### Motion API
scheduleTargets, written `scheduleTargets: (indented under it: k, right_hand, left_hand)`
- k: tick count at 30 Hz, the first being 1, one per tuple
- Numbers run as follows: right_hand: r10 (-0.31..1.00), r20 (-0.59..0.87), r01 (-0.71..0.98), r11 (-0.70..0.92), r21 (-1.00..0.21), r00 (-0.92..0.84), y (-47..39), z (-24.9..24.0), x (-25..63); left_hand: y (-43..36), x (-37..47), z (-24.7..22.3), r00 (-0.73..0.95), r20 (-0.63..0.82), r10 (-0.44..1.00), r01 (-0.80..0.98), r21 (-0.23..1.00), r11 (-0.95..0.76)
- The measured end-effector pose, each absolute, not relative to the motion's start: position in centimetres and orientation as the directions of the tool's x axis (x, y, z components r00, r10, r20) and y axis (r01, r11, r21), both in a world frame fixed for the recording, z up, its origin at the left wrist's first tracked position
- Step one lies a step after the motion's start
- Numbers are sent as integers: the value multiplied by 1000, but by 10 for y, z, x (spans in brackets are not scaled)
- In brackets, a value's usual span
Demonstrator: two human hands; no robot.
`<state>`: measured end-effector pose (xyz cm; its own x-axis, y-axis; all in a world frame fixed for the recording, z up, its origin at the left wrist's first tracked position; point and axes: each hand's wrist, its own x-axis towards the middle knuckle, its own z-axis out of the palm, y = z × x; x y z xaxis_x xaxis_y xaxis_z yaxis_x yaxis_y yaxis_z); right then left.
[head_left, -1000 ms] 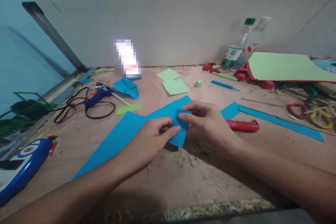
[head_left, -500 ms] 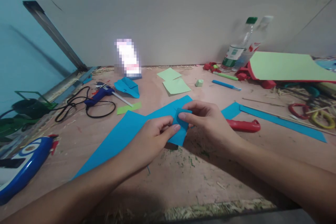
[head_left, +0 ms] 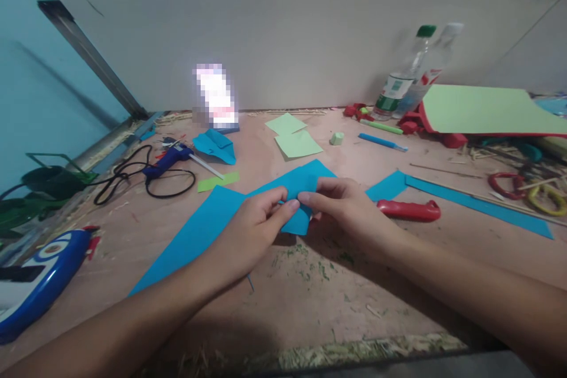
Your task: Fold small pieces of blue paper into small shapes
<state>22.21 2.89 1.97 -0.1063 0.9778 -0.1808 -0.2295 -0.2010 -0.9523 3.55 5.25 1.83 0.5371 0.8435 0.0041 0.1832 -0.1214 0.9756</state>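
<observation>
A small piece of blue paper [head_left: 296, 223] is held between my two hands above the middle of the table. My left hand [head_left: 259, 221] pinches its left side, thumb on top. On the right side, my right hand [head_left: 339, 204] grips it between thumb and curled fingers. Behind and left of the hands lie larger sheets of blue paper [head_left: 199, 236], partly covered by my left forearm. A red-handled tool [head_left: 411, 211] rests just right of my right hand, its other end hidden. Near it is a long blue paper strip [head_left: 478, 207].
Left stand a blue glue gun [head_left: 170, 160] with a looped black cord and a blue-and-white case [head_left: 48, 271]. Pale green paper squares [head_left: 299, 144], a small green paper cube [head_left: 336, 139] and a blue pen [head_left: 381, 142] lie behind. Plastic bottles [head_left: 394, 91] and scissors [head_left: 547, 198] are at right.
The small blue paper has been turned and its upper flap bent between my fingers. My right hand has shifted slightly left and down, closer to my left hand.
</observation>
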Motion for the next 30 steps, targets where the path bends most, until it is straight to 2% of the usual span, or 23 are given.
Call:
scheduleTargets:
  k: [5, 13, 18, 23, 27, 30]
  right_hand:
    - [983, -148, -195, -168, -966, -111, 29, 21, 222]
    - [985, -136, -153, -151, -977, -109, 29, 21, 223]
    - [988, -97, -67, -105, -992, -116, 30, 23, 224]
    - [991, -77, -60, -84, -995, -106, 29, 23, 223]
    - [990, -69, -59, -76, -995, -123, 30, 21, 224]
    - [989, -74, -68, -83, -994, -127, 30, 18, 224]
  left_hand:
    - [52, 36, 17, 555, -124, 822, 99, 992, 83]
    - [50, 37, 18, 556, -119, 822, 119, 991, 63]
    - [52, 36, 19, 546, -70, 835, 190, 981, -42]
    - [53, 34, 19, 550, -26, 835, 233, 965, -123]
    - [56, 31, 18, 539, 53, 841, 377, 878, -297]
    - [56, 29, 17, 539, 73, 839, 408, 849, -337]
